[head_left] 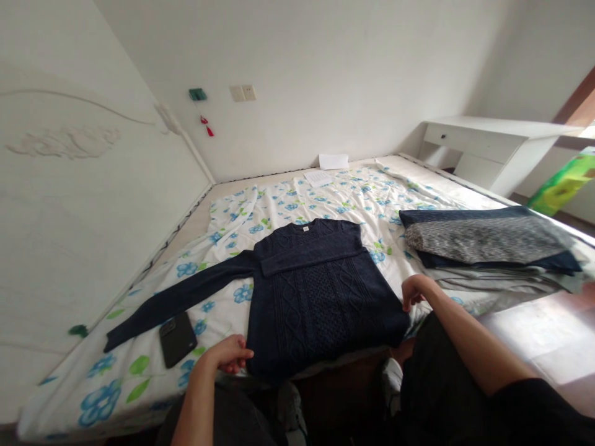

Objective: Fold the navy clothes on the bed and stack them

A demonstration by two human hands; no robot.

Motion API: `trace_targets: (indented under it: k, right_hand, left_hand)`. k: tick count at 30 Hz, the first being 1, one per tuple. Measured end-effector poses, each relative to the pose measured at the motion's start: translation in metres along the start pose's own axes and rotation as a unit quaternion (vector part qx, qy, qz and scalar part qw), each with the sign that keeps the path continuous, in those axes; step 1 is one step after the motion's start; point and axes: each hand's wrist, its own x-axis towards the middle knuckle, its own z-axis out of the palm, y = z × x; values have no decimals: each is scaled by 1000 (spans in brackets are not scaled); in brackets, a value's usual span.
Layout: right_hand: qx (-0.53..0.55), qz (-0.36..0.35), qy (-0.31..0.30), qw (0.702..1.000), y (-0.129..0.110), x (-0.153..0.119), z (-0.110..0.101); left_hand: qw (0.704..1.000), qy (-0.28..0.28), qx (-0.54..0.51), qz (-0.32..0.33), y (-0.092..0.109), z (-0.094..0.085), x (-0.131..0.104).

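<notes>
A navy cable-knit sweater (pixel 325 297) lies spread on the bed, collar away from me and hem at the bed's near edge. One sleeve is folded across its chest; the other stretches out to the left. My left hand (pixel 230 354) is closed at the sweater's lower left edge, thumb and fingers pinching the knit. At the lower right side, my right hand (pixel 415 291) is likewise closed on the edge, its fingertips partly hidden. A black phone (pixel 177 339) rests on the sheet beside the outstretched sleeve, left of my left hand.
Folded grey and navy garments (pixel 483 241) are stacked on the right of the bed. The floral sheet (pixel 297 201) is wrinkled. Papers (pixel 333 161) lie near the back wall. A white desk (pixel 483 145) stands beyond, with a green-yellow bag (pixel 564 186) at far right.
</notes>
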Motion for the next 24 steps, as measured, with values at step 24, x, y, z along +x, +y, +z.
trace_targets:
  k: [24]
  right_hand:
    - [-225,-427,-11,876,-179,-58,107]
  left_hand:
    - [935,-53,181,301,122,89,3]
